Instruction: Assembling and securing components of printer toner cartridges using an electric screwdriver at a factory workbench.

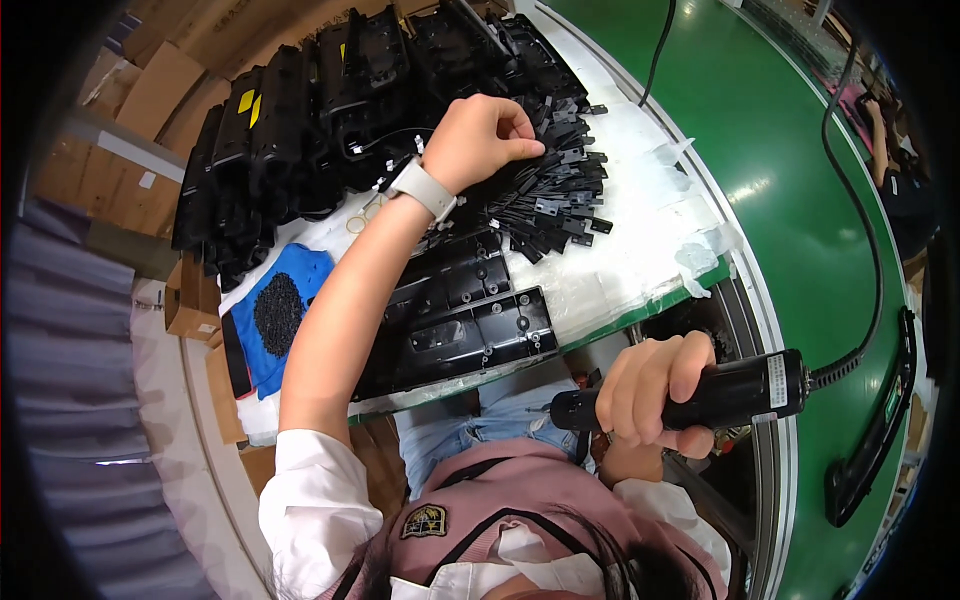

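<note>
My left hand (472,143), with a pale watch strap on its wrist, reaches over a heap of small black cabled parts (562,205). Its thumb and fingertips are pinched together; whatever lies between them is hidden. Off the table's near right edge, my right hand (650,388) wraps around a black electric screwdriver (738,388), whose bit points left. Two long black plastic panels (470,338) with screw posts lie side by side along the near edge of the table, below the heap.
Stacked black plastic housings (300,110) fill the table's far side. Small black screws (279,312) are piled on a blue cloth (312,266) at left. The screwdriver's cord (868,250) curves up over the green conveyor belt (760,150). A long black part (872,430) lies at far right.
</note>
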### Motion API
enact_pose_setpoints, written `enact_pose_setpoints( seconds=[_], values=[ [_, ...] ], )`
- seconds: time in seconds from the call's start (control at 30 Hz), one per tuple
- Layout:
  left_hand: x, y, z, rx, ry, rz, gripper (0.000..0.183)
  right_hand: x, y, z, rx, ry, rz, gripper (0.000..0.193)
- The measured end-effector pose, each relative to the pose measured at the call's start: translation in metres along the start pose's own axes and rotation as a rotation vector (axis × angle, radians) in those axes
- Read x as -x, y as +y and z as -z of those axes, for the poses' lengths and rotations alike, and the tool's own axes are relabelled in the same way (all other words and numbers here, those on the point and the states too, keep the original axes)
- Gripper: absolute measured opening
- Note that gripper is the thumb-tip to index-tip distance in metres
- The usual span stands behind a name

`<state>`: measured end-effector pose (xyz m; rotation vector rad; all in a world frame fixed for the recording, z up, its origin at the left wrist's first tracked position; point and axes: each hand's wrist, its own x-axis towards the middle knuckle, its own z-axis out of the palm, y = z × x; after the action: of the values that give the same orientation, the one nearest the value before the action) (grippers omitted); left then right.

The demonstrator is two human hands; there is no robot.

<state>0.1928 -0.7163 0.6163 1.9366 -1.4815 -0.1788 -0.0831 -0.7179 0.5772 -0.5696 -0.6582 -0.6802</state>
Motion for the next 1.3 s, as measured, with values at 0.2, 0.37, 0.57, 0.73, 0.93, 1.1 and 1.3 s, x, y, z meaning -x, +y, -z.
enact_pose_setpoints(
  seconds=[0.2,0.37,0.57,0.73,0.93,1.1,1.3],
  values=[
    [0.0,-0.002,-0.012,0.008,0.028,-0.115,0.02,0.004,0.001,0.005,-0.03,-0.008,-0.022,0.035],
    [0.002,0.01,-0.011,-0.238,0.084,-0.167,0.018,0.005,0.001,-0.001,0.016,0.024,-0.03,0.036],
    [0.009,0.037,0.031,0.003,0.502,-0.139,0.016,0.007,-0.002,-0.002,0.028,0.049,-0.01,0.035],
    [0.012,0.04,0.078,0.573,0.701,-0.031,0.017,0.007,-0.001,-0.004,0.024,0.083,-0.012,0.036],
    [0.04,0.029,0.055,0.339,0.235,0.126,0.012,0.004,0.005,-0.003,0.034,0.059,-0.053,0.038],
    [0.029,0.027,0.055,0.456,0.4,0.042,0.016,0.006,0.016,-0.004,0.036,0.067,-0.046,0.04],
    [0.017,0.04,0.061,0.774,0.487,-0.115,0.011,0.007,0.021,-0.007,0.082,0.06,-0.055,0.041]
  ],
)
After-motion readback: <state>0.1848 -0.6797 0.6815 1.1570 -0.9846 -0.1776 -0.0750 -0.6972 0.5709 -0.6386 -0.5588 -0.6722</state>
